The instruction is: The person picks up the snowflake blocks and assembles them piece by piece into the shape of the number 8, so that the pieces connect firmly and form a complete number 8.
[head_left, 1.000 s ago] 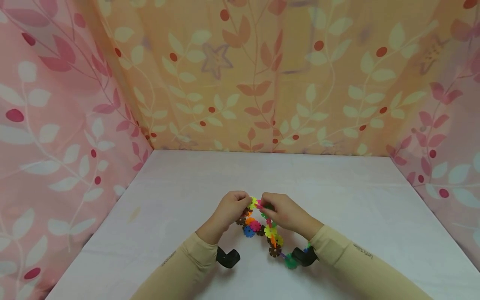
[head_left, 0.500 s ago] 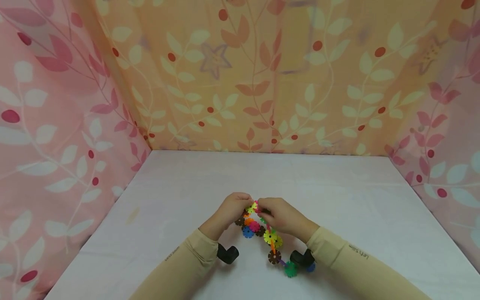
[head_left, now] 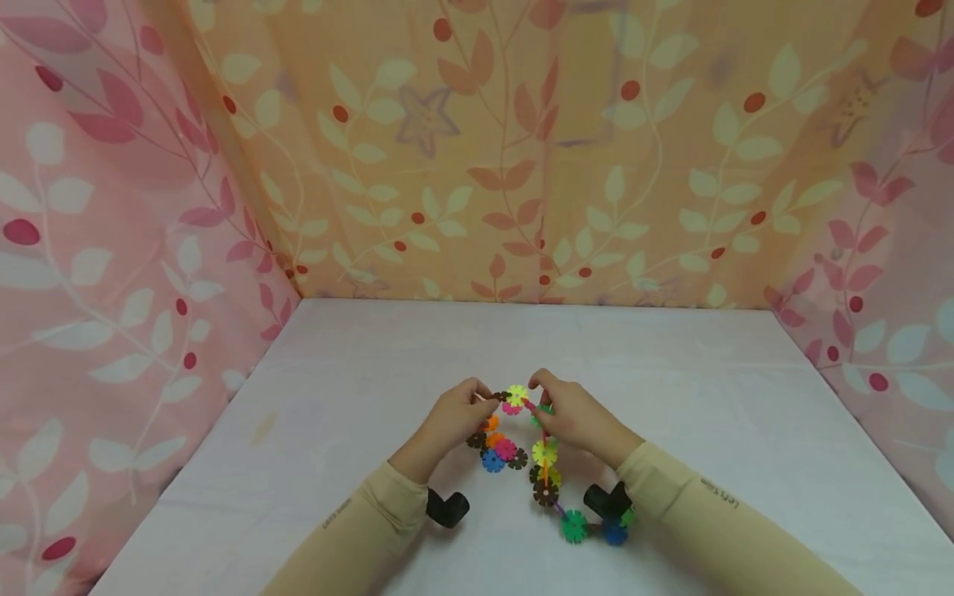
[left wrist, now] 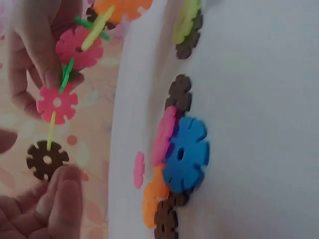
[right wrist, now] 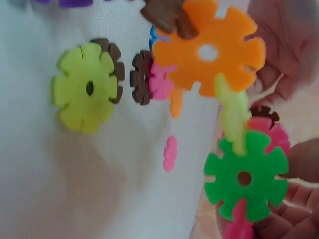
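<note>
A chain of notched plastic snowflake discs in several colours runs between both hands, just over the table. My left hand [head_left: 456, 420] pinches the brown disc [left wrist: 47, 160] at the chain's end between thumb and fingers. Beside it in the chain come a yellow disc [head_left: 517, 395] and pink ones. My right hand [head_left: 580, 420] holds a pink disc [left wrist: 79, 47] of the chain by thumb and fingers, its index finger raised. From there the chain drops past a green disc [right wrist: 245, 177] and an orange disc [right wrist: 209, 50] toward the person, down to a blue disc [head_left: 614, 532].
More discs lie on the white table [head_left: 373, 348] below the hands, among them a blue disc [left wrist: 185, 154] and a small pink disc [right wrist: 170, 154]. Black wrist-camera mounts [head_left: 447, 508] jut below both sleeves. Patterned curtains [head_left: 477, 165] enclose the table's back and sides.
The hands were close together at the chain's end and have drawn apart. The brown end disc and yellow disc now show between them. The right index finger has lifted.
</note>
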The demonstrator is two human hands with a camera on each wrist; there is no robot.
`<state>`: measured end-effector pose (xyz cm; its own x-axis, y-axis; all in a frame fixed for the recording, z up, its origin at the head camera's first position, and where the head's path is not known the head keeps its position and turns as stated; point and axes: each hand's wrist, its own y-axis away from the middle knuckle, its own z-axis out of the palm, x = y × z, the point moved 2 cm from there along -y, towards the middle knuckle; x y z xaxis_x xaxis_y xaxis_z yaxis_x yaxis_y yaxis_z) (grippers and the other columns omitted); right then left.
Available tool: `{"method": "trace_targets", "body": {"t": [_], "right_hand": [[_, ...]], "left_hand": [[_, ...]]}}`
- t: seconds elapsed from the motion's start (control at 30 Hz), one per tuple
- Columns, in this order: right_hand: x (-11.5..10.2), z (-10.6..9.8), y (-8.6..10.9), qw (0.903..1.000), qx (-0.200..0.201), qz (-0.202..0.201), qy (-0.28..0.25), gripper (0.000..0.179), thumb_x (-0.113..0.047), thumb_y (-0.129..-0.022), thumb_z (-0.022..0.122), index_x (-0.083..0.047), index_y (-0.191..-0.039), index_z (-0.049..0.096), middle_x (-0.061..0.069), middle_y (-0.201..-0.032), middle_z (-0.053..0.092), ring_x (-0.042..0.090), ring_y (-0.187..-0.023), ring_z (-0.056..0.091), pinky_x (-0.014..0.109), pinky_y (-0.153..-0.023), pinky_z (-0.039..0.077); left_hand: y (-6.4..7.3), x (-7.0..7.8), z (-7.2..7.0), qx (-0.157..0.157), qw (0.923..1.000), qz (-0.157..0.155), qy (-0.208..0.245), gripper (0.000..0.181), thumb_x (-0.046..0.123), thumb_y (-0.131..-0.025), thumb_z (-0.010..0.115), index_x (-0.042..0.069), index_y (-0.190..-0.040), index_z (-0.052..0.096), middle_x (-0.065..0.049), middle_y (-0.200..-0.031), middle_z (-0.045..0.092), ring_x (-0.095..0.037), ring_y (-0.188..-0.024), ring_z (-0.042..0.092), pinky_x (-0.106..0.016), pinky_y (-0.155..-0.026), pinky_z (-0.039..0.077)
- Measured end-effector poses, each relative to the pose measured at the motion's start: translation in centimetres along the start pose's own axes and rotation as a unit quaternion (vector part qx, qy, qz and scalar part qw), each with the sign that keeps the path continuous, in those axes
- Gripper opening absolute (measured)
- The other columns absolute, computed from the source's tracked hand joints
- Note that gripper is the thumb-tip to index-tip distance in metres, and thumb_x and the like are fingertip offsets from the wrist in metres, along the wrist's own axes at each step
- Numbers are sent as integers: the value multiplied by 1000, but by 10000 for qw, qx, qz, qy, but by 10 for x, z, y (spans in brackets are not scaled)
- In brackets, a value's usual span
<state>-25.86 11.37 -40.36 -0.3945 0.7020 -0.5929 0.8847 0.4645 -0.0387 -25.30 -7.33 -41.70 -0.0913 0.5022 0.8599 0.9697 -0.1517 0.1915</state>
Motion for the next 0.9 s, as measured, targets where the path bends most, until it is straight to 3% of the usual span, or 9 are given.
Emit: {"method": "trace_targets", "body": {"t": [0.1, 0.17, 0.27, 0.37, 0.47, 0.6, 0.7, 0.8, 0.9], "right_hand": [[6, -3, -3, 9996, 76, 267, -26, 44, -14, -86, 61, -8, -123, 39, -2, -68, 54, 11, -50, 50, 26, -51, 43], [10, -5, -4, 9993, 127, 356, -61, 48, -14, -87, 61, -7, -127, 35, -1, -68, 55, 11, -49, 50, 27, -49, 43], [13, -7, -5, 9982, 145, 519, -267, 52, -12, -88, 58, -7, -131, 31, 0, -69, 56, 13, -47, 49, 28, -47, 43], [15, -9, -5, 9960, 131, 732, -488, 53, -12, -89, 56, -8, -134, 28, 2, -70, 57, 15, -47, 50, 29, -46, 43], [17, -12, -4, 9943, 55, 934, -510, 52, -13, -89, 55, -9, -134, 28, 3, -72, 58, 16, -48, 51, 29, -46, 43], [22, -20, -5, 9936, -228, 1087, -206, 56, -18, -87, 59, -8, -134, 31, 7, -77, 56, 18, -54, 52, 29, -49, 45], [26, -26, -7, 9939, -372, 1034, 124, 62, -24, -85, 63, -6, -136, 33, 12, -94, 59, 23, -74, 58, 35, -64, 51], [30, -31, -11, 9941, -488, 923, 288, 64, -27, -85, 64, -7, -137, 33, 18, -119, 54, 29, -100, 56, 44, -83, 48], [34, -33, -14, 9942, -555, 860, 321, 59, -21, -86, 63, -8, -136, 36, 19, -130, 48, 29, -101, 54, 42, -82, 48]], "left_hand": [[6, 1, 10, -92, 9992, 10, -378, 59, 42, -81, 65, 8, -124, 43, -4, -78, 61, -21, -69, 59, -34, -61, 48], [10, 3, 18, -225, 9982, 106, -546, 65, 48, -78, 66, 8, -123, 43, -2, -76, 61, -19, -66, 58, -32, -58, 45], [13, 4, 35, -522, 9945, 349, -836, 48, 48, -77, 67, 9, -103, 54, -2, -69, 61, -17, -60, 57, -29, -54, 43], [14, 3, 53, -877, 9894, 634, -970, 32, 41, -78, 68, 12, -84, 54, 1, -57, 56, -14, -50, 53, -25, -48, 40], [15, 3, 64, -887, 9871, 823, -1053, 26, 31, -80, 69, 12, -84, 51, 4, -52, 48, -11, -44, 45, -23, -44, 36], [16, 7, 70, -836, 9847, 909, -1225, 18, 20, -80, 68, 12, -83, 51, 4, -52, 51, -10, -45, 47, -23, -44, 38], [18, 10, 72, -929, 9824, 891, -1356, 17, 19, -80, 67, 13, -82, 51, 4, -53, 54, -10, -47, 50, -23, -45, 40], [16, 13, 74, -1092, 9796, 969, -1383, 17, 21, -81, 68, 14, -87, 53, 5, -55, 56, -10, -48, 51, -23, -46, 41], [12, 13, 74, -1319, 9773, 1043, -1285, 26, 27, -81, 69, 14, -100, 58, 5, -61, 57, -11, -52, 53, -23, -49, 43]]}}
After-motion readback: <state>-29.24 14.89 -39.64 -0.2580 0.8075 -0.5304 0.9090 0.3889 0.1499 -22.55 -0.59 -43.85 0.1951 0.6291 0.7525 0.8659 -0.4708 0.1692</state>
